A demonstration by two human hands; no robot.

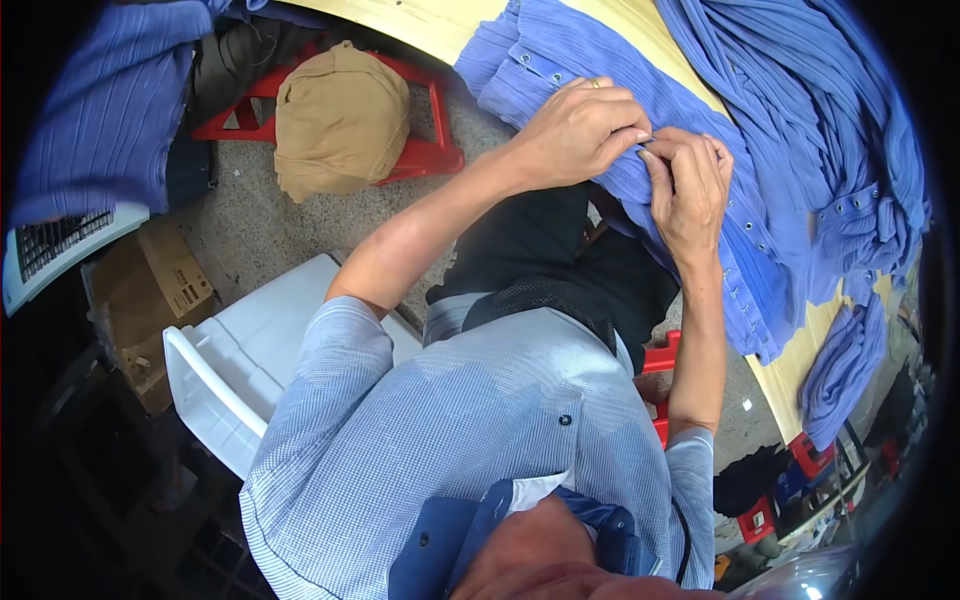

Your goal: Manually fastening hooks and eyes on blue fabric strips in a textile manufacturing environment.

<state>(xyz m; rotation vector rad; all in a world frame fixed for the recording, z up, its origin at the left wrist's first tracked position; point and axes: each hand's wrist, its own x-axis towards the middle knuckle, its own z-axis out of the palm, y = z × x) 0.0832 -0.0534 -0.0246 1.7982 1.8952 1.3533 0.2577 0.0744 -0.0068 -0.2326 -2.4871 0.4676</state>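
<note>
A blue ribbed garment point(640, 85) with a row of small round buttons lies along the table edge and over my lap. My left hand point(585, 130) is closed in a pinch on the garment's edge, a ring on one finger. Facing it, my right hand point(692, 190) pinches the same edge with thumb and forefinger, the other fingers curled. The fingertips of both hands nearly meet. A small dark bit shows between them, too small to name.
More blue garments point(800, 120) are heaped on the yellow table point(420, 25), one folded garment point(845, 375) at its right end. On the left stand a red stool point(430, 110) with a tan cloth point(340, 115), a white plastic bin point(250, 350) and a cardboard box point(150, 300).
</note>
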